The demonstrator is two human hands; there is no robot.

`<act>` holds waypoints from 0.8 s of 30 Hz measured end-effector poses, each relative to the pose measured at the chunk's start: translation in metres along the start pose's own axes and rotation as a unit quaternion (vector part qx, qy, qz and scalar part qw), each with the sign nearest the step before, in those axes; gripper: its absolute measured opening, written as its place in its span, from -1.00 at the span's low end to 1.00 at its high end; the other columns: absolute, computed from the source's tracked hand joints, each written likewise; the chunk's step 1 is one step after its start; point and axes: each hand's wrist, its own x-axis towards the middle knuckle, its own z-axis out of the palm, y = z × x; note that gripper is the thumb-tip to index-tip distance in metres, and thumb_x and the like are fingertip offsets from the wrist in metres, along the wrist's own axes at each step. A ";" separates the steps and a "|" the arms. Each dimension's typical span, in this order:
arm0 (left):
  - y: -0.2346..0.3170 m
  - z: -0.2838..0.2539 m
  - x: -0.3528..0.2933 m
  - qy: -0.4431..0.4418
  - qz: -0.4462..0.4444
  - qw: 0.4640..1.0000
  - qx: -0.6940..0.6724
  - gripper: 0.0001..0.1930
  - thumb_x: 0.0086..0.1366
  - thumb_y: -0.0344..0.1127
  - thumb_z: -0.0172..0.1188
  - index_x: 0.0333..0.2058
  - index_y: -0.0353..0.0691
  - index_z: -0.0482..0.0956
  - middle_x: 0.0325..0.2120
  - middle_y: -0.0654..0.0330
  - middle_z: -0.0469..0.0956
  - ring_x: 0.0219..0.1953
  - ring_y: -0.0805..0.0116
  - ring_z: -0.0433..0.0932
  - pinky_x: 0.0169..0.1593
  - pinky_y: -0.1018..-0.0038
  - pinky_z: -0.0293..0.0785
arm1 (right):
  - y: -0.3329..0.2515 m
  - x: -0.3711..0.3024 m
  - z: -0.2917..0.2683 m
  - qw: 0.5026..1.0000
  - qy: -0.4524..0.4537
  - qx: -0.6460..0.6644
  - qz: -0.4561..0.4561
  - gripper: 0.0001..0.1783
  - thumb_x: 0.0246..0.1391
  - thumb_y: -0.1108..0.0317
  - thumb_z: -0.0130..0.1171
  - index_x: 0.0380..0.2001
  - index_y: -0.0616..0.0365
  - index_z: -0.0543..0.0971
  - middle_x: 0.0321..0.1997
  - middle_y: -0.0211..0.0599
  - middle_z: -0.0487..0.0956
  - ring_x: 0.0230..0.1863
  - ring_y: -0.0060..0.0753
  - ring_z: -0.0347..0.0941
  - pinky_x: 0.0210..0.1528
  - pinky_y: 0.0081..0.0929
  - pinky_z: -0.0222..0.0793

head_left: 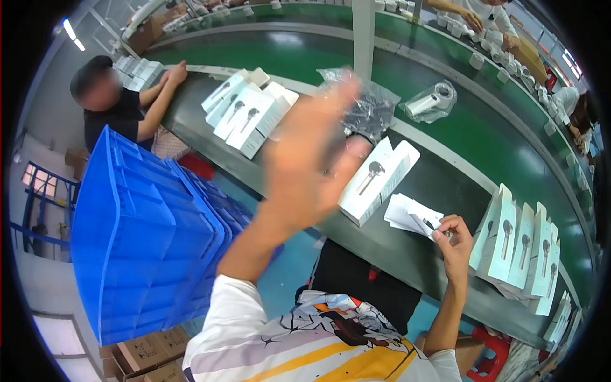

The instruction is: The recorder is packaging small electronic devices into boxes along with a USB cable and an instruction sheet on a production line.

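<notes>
My left hand (pixel 302 169) is raised over the bench, smeared by motion, so I cannot tell whether its fingers hold anything. Behind it lies a clear plastic bag (pixel 375 105) with dark contents, partly covered by the hand. Just right of the hand, a white printed box (pixel 375 181) stands on the bench with its top flaps up. My right hand (pixel 455 245) is closed at the bench's near edge, pinching a folded white leaflet (pixel 423 216). More white papers (pixel 400 210) lie under that leaflet, beside the box.
White boxes stand in a group (pixel 248 118) at left and in a row (pixel 519 248) at right. A bagged white shower head (pixel 436 99) lies on the green conveyor (pixel 471 118). Blue crates (pixel 146 235) stand at my left. Co-workers sit at far left (pixel 111 108) and far right.
</notes>
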 end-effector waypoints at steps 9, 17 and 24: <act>-0.016 0.108 -0.076 -0.293 -0.191 0.923 0.161 -0.12 0.04 -0.05 0.36 0.24 -0.36 0.16 -0.02 -0.17 0.35 -0.05 -0.08 0.43 -0.01 0.19 0.44 | 0.006 0.011 -0.012 0.999 0.026 -0.029 -0.019 -0.85 0.01 0.48 0.21 -0.39 0.18 0.42 -0.31 -0.40 0.38 -0.25 -0.57 0.28 -0.22 -0.65 0.19; -0.019 0.070 -0.071 -0.174 -0.149 0.973 0.040 -0.13 0.08 -0.31 0.32 0.29 -0.41 0.02 0.05 -0.17 0.30 -0.07 -0.11 0.41 -0.02 0.16 0.40 | 0.015 0.014 -0.018 0.998 0.060 -0.019 -0.022 -0.71 0.06 0.48 0.17 -0.11 0.27 0.48 -0.16 -0.40 0.43 -0.12 -0.55 0.32 0.00 -0.59 0.19; -0.015 0.037 -0.081 -0.250 0.020 0.968 -0.008 -0.11 -0.01 -0.36 0.37 0.28 -0.35 0.11 0.12 -0.06 0.32 0.05 -0.03 0.39 0.13 0.18 0.29 | -0.040 0.025 -0.010 0.984 0.105 -0.078 -0.122 -0.69 0.01 0.59 0.14 -0.11 0.29 0.52 -0.17 -0.34 0.43 -0.11 -0.48 0.33 -0.01 -0.57 0.21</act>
